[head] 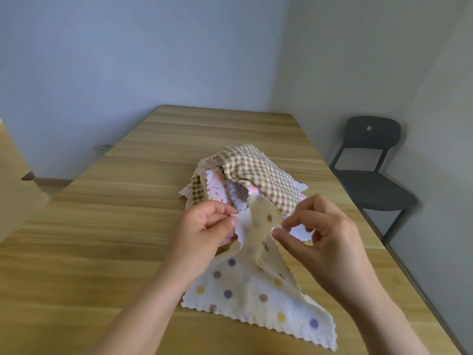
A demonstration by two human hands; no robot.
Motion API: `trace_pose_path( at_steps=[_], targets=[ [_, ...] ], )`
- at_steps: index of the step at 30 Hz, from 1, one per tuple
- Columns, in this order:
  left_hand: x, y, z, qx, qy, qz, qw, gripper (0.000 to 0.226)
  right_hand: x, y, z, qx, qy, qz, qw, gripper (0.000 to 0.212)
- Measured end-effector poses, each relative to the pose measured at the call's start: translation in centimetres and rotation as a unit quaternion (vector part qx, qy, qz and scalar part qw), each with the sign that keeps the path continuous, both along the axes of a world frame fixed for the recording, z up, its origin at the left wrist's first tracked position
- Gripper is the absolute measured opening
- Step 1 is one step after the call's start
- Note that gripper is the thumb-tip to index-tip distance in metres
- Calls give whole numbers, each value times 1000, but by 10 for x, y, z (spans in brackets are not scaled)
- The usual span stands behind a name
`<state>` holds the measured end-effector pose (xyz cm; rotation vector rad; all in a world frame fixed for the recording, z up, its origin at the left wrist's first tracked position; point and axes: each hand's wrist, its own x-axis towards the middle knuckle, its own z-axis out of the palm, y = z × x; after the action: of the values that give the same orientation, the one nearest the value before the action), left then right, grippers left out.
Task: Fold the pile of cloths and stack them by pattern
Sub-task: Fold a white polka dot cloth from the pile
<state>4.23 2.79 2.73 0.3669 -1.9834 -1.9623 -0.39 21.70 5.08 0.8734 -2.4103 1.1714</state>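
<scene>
On the near half of the wooden table [115, 226], from the head camera: polka-dot cloth [245, 290] with its lower part flat on the wood and its upper edge raised and crumpled. Left hand [204, 226] curled, thumb and forefinger pinching that edge on one side. The right hand [320, 234] likewise pinching it on the other, the two pinches near each other. Just behind, touching the raised edge, the pile [238, 183] of unfolded cloths, a checked cloth [258, 172] on top, small-dotted ones beneath. No folded stack in sight, so probably early in the task. To fold well: slide the pinches apart to the corners, pull the edge taut, draw clear of the pile, then bring scalloped edge to scalloped edge and press flat. Beware soft fabric sagging between the hands and skewing the fold.
</scene>
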Motion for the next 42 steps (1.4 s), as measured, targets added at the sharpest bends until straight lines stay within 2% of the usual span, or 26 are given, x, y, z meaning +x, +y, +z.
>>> trace_pose_path(
  at_steps=[3,6,15,21,32,42],
  targets=[
    [2,3,-1,33,-15,-22,999,15,0,-2,2,3,-56,55,997,12],
    [4,5,2,41,-11,-8,999,11,0,-3,1,17,-91,93,991,11],
    [8,11,8,29,9,17,999,7,-3,-14,2,1,-5,57,998,14],
    [11,15,12,61,22,-24,998,10,-1,-20,0,-24,-9,40,999,15],
    [12,9,14,-7,32,-61,998,10,-1,-19,4,-9,-24,52,998,12],
    [7,4,14,-123,70,-67,988,16,-4,-15,7,13,-22,57,998,9]
  ],
)
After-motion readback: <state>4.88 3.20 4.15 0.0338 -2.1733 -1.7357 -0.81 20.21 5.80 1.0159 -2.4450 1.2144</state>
